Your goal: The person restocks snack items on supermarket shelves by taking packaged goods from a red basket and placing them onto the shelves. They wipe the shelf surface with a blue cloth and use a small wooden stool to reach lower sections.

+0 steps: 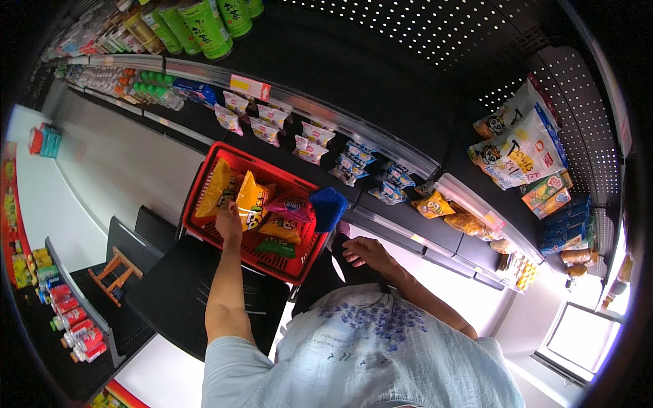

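My left hand [229,219] reaches into a red plastic basket [198,173], its fingers closed on the edge of a bright yellow snack bag [252,198]. Another yellow snack bag [216,189] leans at the basket's left side. A magenta bag [289,205], an orange-yellow bag [280,228] and a green bag [275,247] lie to the right of the hand. At the basket's right rim is a blue item [328,208] whose kind I cannot make out. My right hand [366,253] hovers near my body, fingers loosely bent and apart, holding nothing.
A black shelf beyond the basket carries small snack packs [313,141], blue packs [352,163] and yellow bags [433,204]. Green cans [206,27] stand on the upper shelf, with large white bags [520,146] at right. Red-labelled bottles [81,333] and a small wooden easel [115,274] are at left.
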